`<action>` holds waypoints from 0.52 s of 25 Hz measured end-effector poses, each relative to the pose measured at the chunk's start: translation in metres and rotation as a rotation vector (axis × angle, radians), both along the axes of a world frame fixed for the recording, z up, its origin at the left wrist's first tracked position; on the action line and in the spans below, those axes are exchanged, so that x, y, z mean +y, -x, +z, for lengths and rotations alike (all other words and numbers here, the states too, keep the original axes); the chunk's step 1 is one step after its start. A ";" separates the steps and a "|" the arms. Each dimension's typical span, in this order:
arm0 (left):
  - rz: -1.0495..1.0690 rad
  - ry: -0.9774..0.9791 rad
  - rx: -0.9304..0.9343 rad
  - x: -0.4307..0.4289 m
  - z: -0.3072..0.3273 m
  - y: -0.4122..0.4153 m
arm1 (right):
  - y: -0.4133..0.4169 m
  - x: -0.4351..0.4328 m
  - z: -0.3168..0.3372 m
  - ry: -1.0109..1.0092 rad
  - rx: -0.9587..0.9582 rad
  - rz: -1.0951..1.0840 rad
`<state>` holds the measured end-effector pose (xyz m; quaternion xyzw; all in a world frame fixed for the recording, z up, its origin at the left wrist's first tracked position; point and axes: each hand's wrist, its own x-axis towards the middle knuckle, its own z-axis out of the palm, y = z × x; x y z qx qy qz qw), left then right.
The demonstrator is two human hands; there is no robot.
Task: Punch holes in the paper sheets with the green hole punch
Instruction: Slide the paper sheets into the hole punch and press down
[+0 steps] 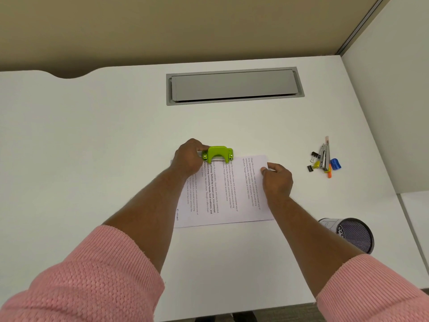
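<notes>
Room: tan partition behind the desk, pale panel along its right edge; nothing else shows.
Desk (116, 135): white top; grey cable hatch (234, 86) near the far edge, centre.
Sheets (222, 191): printed stack lying flat mid-desk, long axis left to right, text lines running away from the person; far long edge is the one fed to the punch.
Cup (352, 233): mesh pen cup toward the near right corner, well apart from the sheets.
Clutter (325, 159): stapler, binder clips and small coloured items near the right edge, clear of the work.
Punch (218, 154): green, straddling the far edge of the sheets, left of that edge's middle; long axis parallel to the edge.
Key relation: punch lies straight ahead of the left hand and well left of the right hand; left is nearer.
Left hand (188, 159): fingers closed around the punch's left end, grasping it.
Right hand (277, 178): fingertips pinching the sheets' far right corner, steadying the stack.
Judgement: alignment looks set; a downward press on the lever is probably next. Risk: stack skews if the right hand lets go.
</notes>
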<state>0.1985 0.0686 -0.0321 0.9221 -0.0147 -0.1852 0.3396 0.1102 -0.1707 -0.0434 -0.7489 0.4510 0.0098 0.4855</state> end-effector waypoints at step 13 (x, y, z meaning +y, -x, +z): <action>-0.043 -0.077 -0.040 0.004 0.002 0.002 | -0.005 -0.001 0.000 -0.078 -0.007 -0.075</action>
